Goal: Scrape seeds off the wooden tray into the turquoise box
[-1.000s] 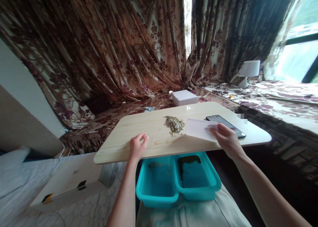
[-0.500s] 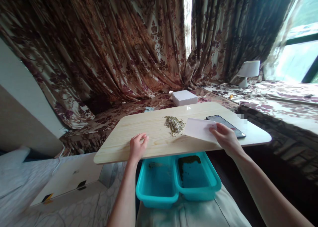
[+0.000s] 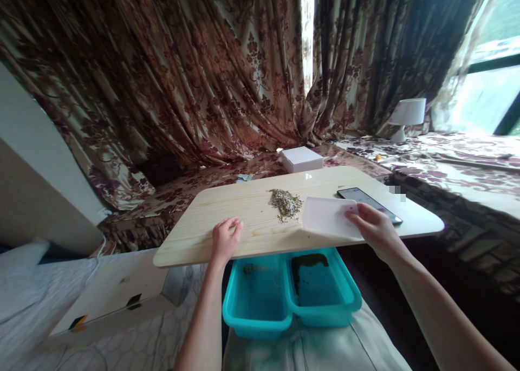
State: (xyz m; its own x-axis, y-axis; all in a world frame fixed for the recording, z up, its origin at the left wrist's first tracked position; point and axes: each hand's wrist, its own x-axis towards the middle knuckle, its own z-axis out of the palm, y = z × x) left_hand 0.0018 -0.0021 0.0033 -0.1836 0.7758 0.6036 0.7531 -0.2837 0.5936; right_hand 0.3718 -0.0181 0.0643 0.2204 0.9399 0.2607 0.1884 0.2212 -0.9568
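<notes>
In my right hand (image 3: 374,227) is a thin, pale, flat card (image 3: 331,216), pinched between thumb and fingers at its right end. Its left edge is close beside a small heap of mixed green and whitish grains (image 3: 286,203) on the light wooden tabletop (image 3: 215,200). My left hand (image 3: 226,239) rests at the near edge of the board, left of the heap. Its fingers are loosely bent, with a gap showing by the thumb and nothing visible in them. A turquoise tub with two compartments (image 3: 289,312) sits below the edge, on my lap; both hold some grains.
A dark phone or tablet (image 3: 368,204) lies on the board behind my right hand. A white box (image 3: 302,158) stands past the far edge. At lower left is a large pale carton (image 3: 117,295). A white lamp (image 3: 407,114) stands at the back right, before patterned curtains (image 3: 227,78).
My right hand has shifted slightly right and down, and the card now lies lower, flatter against the board. My left hand stays put.
</notes>
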